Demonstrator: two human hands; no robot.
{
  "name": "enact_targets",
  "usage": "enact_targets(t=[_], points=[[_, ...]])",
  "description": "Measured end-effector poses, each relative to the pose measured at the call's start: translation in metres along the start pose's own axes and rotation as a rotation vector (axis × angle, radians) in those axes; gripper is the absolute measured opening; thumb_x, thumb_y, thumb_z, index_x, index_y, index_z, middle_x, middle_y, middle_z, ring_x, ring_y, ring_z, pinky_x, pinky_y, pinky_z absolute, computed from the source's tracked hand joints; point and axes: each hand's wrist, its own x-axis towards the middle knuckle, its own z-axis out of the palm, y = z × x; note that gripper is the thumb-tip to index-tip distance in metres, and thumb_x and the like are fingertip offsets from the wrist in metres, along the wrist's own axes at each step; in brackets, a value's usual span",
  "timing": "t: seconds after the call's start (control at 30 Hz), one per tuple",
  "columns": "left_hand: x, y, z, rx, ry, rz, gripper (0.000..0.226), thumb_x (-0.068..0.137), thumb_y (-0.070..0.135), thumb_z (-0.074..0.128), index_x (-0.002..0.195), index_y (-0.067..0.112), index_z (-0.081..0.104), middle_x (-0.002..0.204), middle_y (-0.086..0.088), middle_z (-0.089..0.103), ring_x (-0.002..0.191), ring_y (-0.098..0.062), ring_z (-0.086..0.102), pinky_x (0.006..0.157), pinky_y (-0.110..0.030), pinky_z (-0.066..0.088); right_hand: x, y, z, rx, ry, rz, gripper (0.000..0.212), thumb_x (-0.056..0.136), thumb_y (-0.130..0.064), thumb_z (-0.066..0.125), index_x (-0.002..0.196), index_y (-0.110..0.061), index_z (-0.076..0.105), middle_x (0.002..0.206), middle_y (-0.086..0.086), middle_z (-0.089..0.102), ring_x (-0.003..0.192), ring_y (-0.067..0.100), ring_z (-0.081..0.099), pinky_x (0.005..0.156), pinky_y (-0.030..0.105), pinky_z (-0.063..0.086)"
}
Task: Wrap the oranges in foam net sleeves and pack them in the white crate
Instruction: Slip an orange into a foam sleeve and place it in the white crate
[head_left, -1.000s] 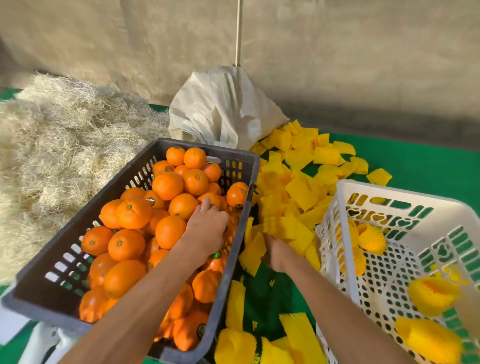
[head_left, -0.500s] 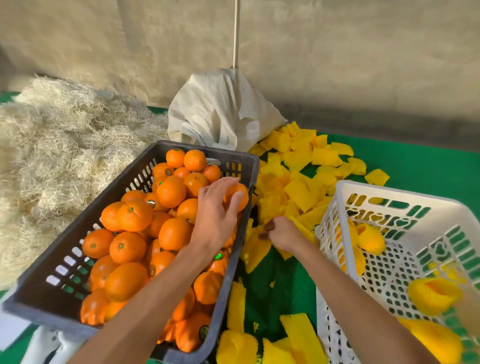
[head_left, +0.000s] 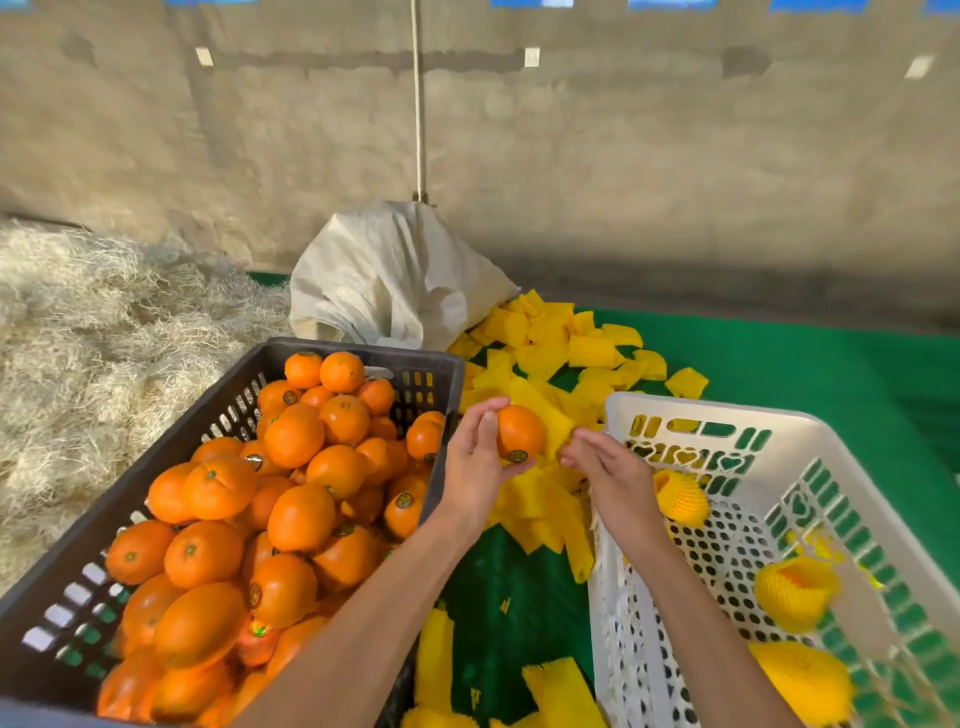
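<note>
My left hand (head_left: 474, 465) grips one bare orange (head_left: 521, 432) above the gap between the two crates. Just to its right, my right hand (head_left: 609, 470) pinches a yellow foam net sleeve (head_left: 554, 427) close against the orange. The dark crate (head_left: 363, 347) on the left is heaped with several loose oranges (head_left: 298, 512). On the right, the white crate (head_left: 701, 410) holds three sleeved oranges: one (head_left: 681, 496) by its near wall, one (head_left: 795, 592) to the right, one (head_left: 802, 682) low down.
A pile of loose yellow sleeves (head_left: 545, 353) covers the green mat (head_left: 805, 364) between and behind the crates, with more sleeves (head_left: 563, 686) near me. A white sack (head_left: 395, 280) stands behind the dark crate. Straw (head_left: 78, 338) lies heaped at the left.
My left hand has lifted an orange out of the dark crate and carried it right. My right hand has risen from the sleeve pile with a sleeve toward the orange.
</note>
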Motion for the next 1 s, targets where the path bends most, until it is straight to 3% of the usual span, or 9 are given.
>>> enact_targets(t=[0.17,0.27,0.4,0.53,0.67,0.73,0.8,0.87,1.0], points=[[0.015,-0.008,-0.006,0.013,-0.064,-0.164,0.046,0.094,0.038,0.073,0.128,0.020,0.048,0.128,-0.009,0.050,0.108,-0.025,0.061,0.081,-0.049,0.064,0.000,0.009,0.003,-0.044,-0.119,-0.058,0.025,0.106,-0.014,0.054,0.124,-0.025,0.067,0.109,-0.012,0.077,0.103,0.007,0.070,0.089,0.018,0.053],[0.018,-0.016,-0.009,0.288,-0.109,-0.043,0.065,0.075,0.035,0.093,0.120,0.029,0.047,0.121,-0.009,0.054,0.104,-0.028,0.065,0.071,-0.043,0.065,-0.002,0.015,0.008,-0.100,-0.158,-0.079,0.035,0.107,-0.012,0.051,0.130,-0.037,0.060,0.117,-0.018,0.073,0.113,0.002,0.066,0.093,0.015,0.049],[0.020,-0.023,-0.013,0.337,-0.003,0.016,0.038,0.080,0.020,0.087,0.107,0.023,0.061,0.096,-0.004,0.059,0.078,-0.022,0.065,0.060,-0.045,0.064,-0.006,0.018,0.010,-0.162,-0.163,-0.104,0.031,0.108,-0.021,0.049,0.137,-0.034,0.047,0.117,-0.017,0.074,0.110,0.005,0.067,0.093,0.024,0.052],[0.018,-0.026,-0.011,0.395,0.024,0.073,0.031,0.082,0.022,0.084,0.105,0.025,0.064,0.085,0.003,0.059,0.065,-0.008,0.064,0.056,-0.040,0.063,-0.012,0.017,0.015,-0.475,-0.106,-0.231,0.010,0.107,-0.029,0.047,0.116,-0.031,0.044,0.098,-0.012,0.070,0.078,0.008,0.066,0.066,0.038,0.050],[0.016,-0.028,-0.013,0.505,0.028,0.171,0.038,0.082,0.030,0.084,0.111,0.029,0.061,0.095,0.004,0.059,0.081,-0.018,0.067,0.064,-0.041,0.063,-0.018,0.018,0.020,-0.910,-0.032,-0.423,0.032,0.109,-0.029,0.041,0.138,-0.027,0.056,0.096,-0.001,0.073,0.083,0.025,0.066,0.061,0.032,0.035],[0.015,-0.030,-0.014,0.708,-0.005,0.265,0.044,0.080,0.038,0.082,0.117,0.034,0.058,0.111,0.003,0.055,0.094,-0.018,0.061,0.077,-0.039,0.058,-0.019,0.015,0.022,-0.993,-0.022,-0.437,0.030,0.107,-0.023,0.045,0.133,-0.025,0.061,0.089,0.001,0.072,0.079,0.027,0.066,0.059,0.031,0.032],[0.013,-0.031,-0.014,0.794,-0.058,0.321,0.045,0.079,0.037,0.080,0.118,0.037,0.057,0.117,0.004,0.049,0.097,-0.017,0.057,0.082,-0.040,0.055,-0.020,0.013,0.026,-0.871,-0.036,-0.336,0.016,0.105,-0.021,0.049,0.107,-0.024,0.065,0.079,-0.001,0.067,0.069,0.026,0.062,0.055,0.035,0.036],[0.010,-0.031,-0.013,0.851,-0.138,0.359,0.045,0.078,0.034,0.078,0.118,0.037,0.057,0.118,0.006,0.045,0.098,-0.019,0.056,0.084,-0.043,0.055,-0.017,0.011,0.029,-0.462,0.033,-0.138,0.028,0.102,-0.018,0.056,0.075,-0.026,0.052,0.064,-0.006,0.058,0.053,0.018,0.054,0.048,0.035,0.041],[0.009,-0.036,-0.012,0.963,-0.323,0.397,0.050,0.080,0.030,0.080,0.124,0.033,0.057,0.124,0.004,0.044,0.104,-0.024,0.056,0.087,-0.046,0.055,-0.009,0.012,0.030,0.148,0.218,0.123,0.036,0.093,0.001,0.061,0.064,-0.019,0.055,0.061,-0.001,0.057,0.056,0.010,0.051,0.057,0.026,0.044]])
